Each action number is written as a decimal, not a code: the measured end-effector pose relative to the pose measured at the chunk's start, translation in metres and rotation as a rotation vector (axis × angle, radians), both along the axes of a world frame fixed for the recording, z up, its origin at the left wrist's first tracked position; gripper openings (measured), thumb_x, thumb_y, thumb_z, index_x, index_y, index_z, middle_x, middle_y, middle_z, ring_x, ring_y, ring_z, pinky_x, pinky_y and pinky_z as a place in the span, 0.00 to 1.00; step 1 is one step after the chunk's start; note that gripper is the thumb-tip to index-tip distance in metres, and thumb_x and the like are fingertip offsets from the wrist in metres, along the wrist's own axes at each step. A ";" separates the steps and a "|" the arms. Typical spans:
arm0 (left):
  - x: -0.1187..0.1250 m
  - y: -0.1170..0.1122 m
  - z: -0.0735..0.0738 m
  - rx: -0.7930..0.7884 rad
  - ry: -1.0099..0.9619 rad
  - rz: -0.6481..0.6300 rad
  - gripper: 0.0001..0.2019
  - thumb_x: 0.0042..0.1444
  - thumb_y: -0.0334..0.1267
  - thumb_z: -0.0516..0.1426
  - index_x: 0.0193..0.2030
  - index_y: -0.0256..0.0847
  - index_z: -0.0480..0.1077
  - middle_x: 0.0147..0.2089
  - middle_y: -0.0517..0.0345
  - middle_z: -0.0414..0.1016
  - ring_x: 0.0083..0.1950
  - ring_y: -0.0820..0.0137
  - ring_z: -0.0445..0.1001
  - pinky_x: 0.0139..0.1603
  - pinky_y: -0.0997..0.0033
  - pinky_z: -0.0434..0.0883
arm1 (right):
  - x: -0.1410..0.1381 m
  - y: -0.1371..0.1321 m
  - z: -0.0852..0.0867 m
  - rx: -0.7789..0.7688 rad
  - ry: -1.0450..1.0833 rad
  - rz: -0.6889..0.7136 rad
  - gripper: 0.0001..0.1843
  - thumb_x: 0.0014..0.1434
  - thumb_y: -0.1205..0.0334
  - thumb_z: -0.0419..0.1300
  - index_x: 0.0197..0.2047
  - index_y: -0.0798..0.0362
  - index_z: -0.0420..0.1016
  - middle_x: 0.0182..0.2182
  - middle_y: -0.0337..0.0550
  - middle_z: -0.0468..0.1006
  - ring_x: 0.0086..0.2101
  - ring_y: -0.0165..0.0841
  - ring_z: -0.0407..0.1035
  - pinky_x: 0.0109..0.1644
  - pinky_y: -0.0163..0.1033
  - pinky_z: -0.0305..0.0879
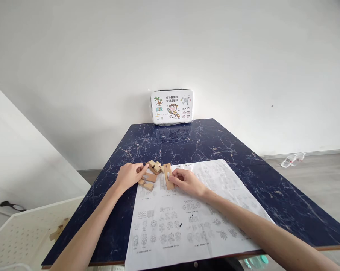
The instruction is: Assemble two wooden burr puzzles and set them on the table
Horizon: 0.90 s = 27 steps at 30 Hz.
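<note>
My right hand [188,181] pinches the right side of a flat wooden puzzle piece [167,171], which has a dark "2" near its top and a pale slot lower down. To its left, my left hand [130,175] is curled with thumb and fingers together beside a small pile of notched wooden pieces [156,166]. Whether it grips one of them is hidden by the fingers. Below that hand a flat wooden piece [150,177] and a notched stick [146,185] lie at the left edge of a printed instruction sheet [170,203].
A dark blue marbled table [170,146] carries the sheet. At its far end a white cartoon-printed case [172,107] stands against the wall. On the left is a white perforated basket [20,226] with wooden pieces inside. Clear plastic bottles [292,160] lie on the floor at right.
</note>
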<state>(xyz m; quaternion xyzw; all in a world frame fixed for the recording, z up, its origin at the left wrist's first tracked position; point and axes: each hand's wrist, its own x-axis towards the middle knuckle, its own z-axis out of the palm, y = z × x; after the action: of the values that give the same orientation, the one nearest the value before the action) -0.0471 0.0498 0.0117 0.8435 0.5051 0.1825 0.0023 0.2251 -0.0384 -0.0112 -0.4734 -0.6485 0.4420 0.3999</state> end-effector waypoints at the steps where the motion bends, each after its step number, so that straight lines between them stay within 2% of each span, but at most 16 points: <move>1: 0.000 0.000 0.000 0.008 0.001 0.023 0.27 0.69 0.59 0.50 0.24 0.44 0.62 0.21 0.60 0.68 0.25 0.65 0.70 0.28 0.69 0.56 | 0.000 0.000 0.000 0.001 0.001 0.002 0.19 0.65 0.43 0.60 0.33 0.51 0.70 0.26 0.36 0.72 0.27 0.30 0.62 0.33 0.38 0.56; 3: 0.000 0.000 0.000 0.032 -0.028 0.023 0.22 0.69 0.57 0.52 0.30 0.45 0.68 0.28 0.59 0.75 0.31 0.63 0.75 0.31 0.68 0.62 | 0.000 0.000 -0.001 0.005 -0.001 0.003 0.20 0.65 0.43 0.60 0.33 0.51 0.70 0.26 0.36 0.72 0.27 0.30 0.62 0.32 0.38 0.56; 6: 0.001 0.002 0.000 0.077 -0.086 -0.108 0.18 0.73 0.52 0.49 0.41 0.44 0.73 0.42 0.53 0.79 0.46 0.60 0.76 0.45 0.64 0.70 | 0.000 0.001 -0.001 0.012 -0.004 0.000 0.20 0.65 0.43 0.60 0.33 0.51 0.70 0.25 0.36 0.71 0.26 0.30 0.61 0.32 0.38 0.55; 8: 0.001 0.004 -0.002 0.085 -0.099 -0.196 0.19 0.74 0.50 0.46 0.48 0.44 0.76 0.49 0.50 0.78 0.52 0.59 0.74 0.54 0.60 0.70 | 0.000 0.001 -0.001 0.009 -0.004 -0.002 0.20 0.65 0.42 0.60 0.33 0.51 0.70 0.26 0.36 0.71 0.27 0.31 0.61 0.32 0.38 0.56; 12: -0.002 0.008 -0.008 0.054 -0.093 -0.261 0.20 0.75 0.49 0.47 0.59 0.48 0.76 0.56 0.50 0.75 0.57 0.57 0.71 0.60 0.55 0.69 | 0.000 0.000 0.001 -0.003 -0.009 -0.004 0.21 0.64 0.41 0.60 0.33 0.51 0.70 0.26 0.36 0.72 0.26 0.30 0.61 0.32 0.38 0.55; 16: -0.004 0.011 -0.012 -0.005 -0.077 -0.284 0.20 0.75 0.50 0.48 0.61 0.50 0.76 0.62 0.50 0.73 0.62 0.55 0.69 0.64 0.53 0.68 | -0.001 0.000 0.001 -0.008 -0.005 -0.006 0.21 0.64 0.41 0.61 0.33 0.51 0.71 0.25 0.36 0.71 0.26 0.30 0.61 0.31 0.37 0.54; 21: -0.004 0.011 -0.007 -0.050 -0.091 -0.300 0.19 0.74 0.53 0.50 0.60 0.51 0.76 0.68 0.51 0.72 0.69 0.53 0.67 0.69 0.48 0.65 | 0.000 0.000 0.001 0.000 -0.017 -0.002 0.21 0.65 0.41 0.60 0.33 0.51 0.71 0.25 0.36 0.70 0.26 0.30 0.59 0.31 0.38 0.54; 27: -0.007 0.015 -0.007 -0.107 -0.168 -0.261 0.22 0.69 0.58 0.55 0.60 0.50 0.74 0.59 0.48 0.79 0.62 0.53 0.73 0.62 0.51 0.71 | 0.000 0.000 0.000 0.013 -0.018 -0.005 0.22 0.65 0.40 0.60 0.33 0.51 0.70 0.25 0.36 0.70 0.26 0.30 0.60 0.31 0.38 0.55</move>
<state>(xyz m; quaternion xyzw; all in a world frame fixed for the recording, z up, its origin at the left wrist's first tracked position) -0.0540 0.0648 0.0046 0.8824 0.3983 0.2234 0.1131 0.2254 -0.0386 -0.0111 -0.4767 -0.6537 0.4324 0.3981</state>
